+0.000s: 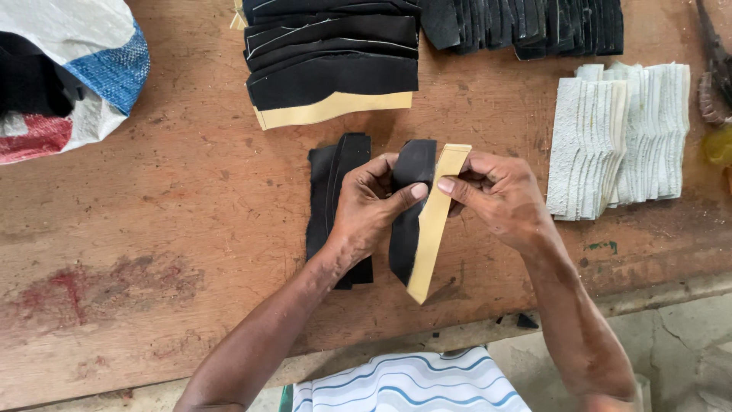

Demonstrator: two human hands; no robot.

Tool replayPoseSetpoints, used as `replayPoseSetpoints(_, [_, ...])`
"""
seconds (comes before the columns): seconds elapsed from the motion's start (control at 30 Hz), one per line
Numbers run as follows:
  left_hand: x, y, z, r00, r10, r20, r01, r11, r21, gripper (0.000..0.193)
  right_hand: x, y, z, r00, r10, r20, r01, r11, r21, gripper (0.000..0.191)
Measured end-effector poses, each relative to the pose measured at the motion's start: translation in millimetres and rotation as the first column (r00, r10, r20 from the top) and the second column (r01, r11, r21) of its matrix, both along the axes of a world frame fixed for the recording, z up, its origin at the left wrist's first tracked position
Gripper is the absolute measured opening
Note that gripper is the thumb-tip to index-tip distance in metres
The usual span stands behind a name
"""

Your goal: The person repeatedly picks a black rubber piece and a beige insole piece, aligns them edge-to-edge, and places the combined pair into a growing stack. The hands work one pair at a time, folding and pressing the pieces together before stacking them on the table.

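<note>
Head view: both hands pinch one curved black strip with tan backing [424,221].
Left hand [364,210] and right hand [499,194] clamp its top end above the worn wooden table [175,229].

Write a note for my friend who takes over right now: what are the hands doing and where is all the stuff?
Left hand: its fingers pinch the black strip.
Right hand: its fingers grip the top of the tan strip, which lies along the black strip's edge. Both are held above the wooden table.
Under the left hand: a small pile of black pieces.
Further back: a stack of black pieces with tan backing and a row of dark pieces.
Right side: white textured pieces.
Done: cannot tell how many pieces are finished.
Left: the two strips in hand are not yet set down.
</note>
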State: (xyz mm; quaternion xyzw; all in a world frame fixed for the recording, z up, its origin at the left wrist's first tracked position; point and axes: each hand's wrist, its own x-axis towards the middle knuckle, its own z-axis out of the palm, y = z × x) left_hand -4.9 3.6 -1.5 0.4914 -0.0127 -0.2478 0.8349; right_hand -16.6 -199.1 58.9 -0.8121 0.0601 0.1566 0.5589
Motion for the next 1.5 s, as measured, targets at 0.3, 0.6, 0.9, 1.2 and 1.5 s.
replayPoseSetpoints(0.3, [-0.6, 2.1, -8.0, 0.999, -0.008, 0.037, 0.007, 1.0, 0.028, 0.027, -15.5, 9.4, -11.7, 0.985, -0.141, 0.101, 0.127, 0.983, 0.129, 0.02])
replayPoseSetpoints(0.6, [-0.8, 1.5, -6.3, 0.99, -0.044, 0.135, 0.03, 0.994, 0.107, 0.029, -5.8, 7.2, 2.9, 0.997, 0.0, -0.072, -0.011, 0.988, -0.152, 0.021])
replayPoseSetpoints(0.9, [0.5, 0.8, -8.3, 1.0, 0.004, 0.009, -0.003, 1.0, -0.022, 0.03, -10.5, 6.2, -2.1, 0.999, -0.013, 0.037, 0.014, 1.0, -0.028, 0.02])
replayPoseSetpoints(1.2, [1.2, 5.0, 0.1, 0.997, -0.036, 0.064, 0.029, 0.993, 0.113, 0.029, -14.2, 7.2, -5.4, 0.998, -0.023, 0.055, 0.027, 0.997, -0.072, 0.02])
replayPoseSetpoints(1.5, [3.1, 4.1, -1.6, 0.998, -0.037, 0.051, 0.032, 0.994, 0.107, 0.03, -13.1, 7.4, -5.4, 0.998, -0.004, 0.057, 0.009, 0.996, -0.084, 0.018])
